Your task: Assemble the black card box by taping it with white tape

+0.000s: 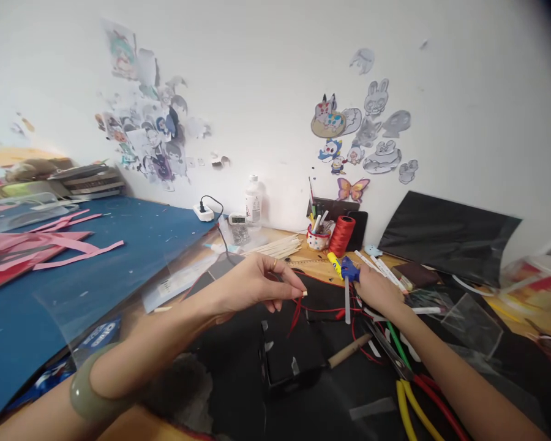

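My left hand [269, 285] is closed in a pinch on a small pale piece [305, 293]. Red thread [296, 318] hangs just below those fingertips. Farther right, my right hand [376, 288] is wrapped round a blue glue gun [350, 268], and a translucent white stick [348, 303] points down from it. The back of that hand hides most of its fingers. Beneath and between the hands lies a black box [294, 352] with bits of clear tape on it. A wooden stick [349, 351] rests against the box's right side.
Pliers [395, 355] with red and yellow handles lie below my right forearm. Behind stand a red thread spool [342, 236], a spotted pen cup [318, 237] and a white bottle [253, 201]. Pale wooden sticks [275, 247] lie at the back. Pink strips [73, 245] cover part of the blue surface.
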The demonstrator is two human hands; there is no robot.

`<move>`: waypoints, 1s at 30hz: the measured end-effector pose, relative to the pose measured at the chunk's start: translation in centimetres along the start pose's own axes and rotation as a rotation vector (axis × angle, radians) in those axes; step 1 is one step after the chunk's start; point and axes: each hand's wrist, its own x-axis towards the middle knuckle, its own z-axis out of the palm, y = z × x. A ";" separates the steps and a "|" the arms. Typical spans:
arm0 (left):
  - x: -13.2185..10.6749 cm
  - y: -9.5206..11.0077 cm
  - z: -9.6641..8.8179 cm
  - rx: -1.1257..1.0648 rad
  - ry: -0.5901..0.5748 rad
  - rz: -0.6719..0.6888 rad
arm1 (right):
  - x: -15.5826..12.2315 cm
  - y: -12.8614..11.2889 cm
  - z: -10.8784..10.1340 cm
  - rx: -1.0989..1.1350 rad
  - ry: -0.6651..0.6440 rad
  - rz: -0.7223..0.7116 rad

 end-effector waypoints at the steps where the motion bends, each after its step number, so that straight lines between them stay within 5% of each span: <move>1: -0.1 0.3 0.0 0.020 -0.004 -0.001 | 0.2 0.3 0.0 0.023 -0.008 -0.018; 6: -0.5 1.3 -0.2 0.110 -0.011 0.014 | -1.0 0.5 -1.9 0.176 0.091 -0.100; 10: -0.8 1.7 -0.2 0.125 0.021 0.031 | -5.2 -2.7 -5.0 0.420 0.197 -0.245; 13: -1.1 1.9 -0.1 0.123 0.052 0.047 | -9.0 -6.0 -6.5 0.652 0.078 -0.439; 15: -1.3 2.2 0.1 0.108 0.072 0.067 | -10.8 -7.6 -7.0 1.106 -0.163 -0.550; 20: -1.7 2.9 0.4 0.083 0.095 0.108 | -11.8 -8.9 -7.9 1.623 -0.448 -0.393; 30: -2.0 3.8 0.2 0.073 0.084 0.219 | -11.7 -9.3 -8.1 1.845 -0.286 -0.288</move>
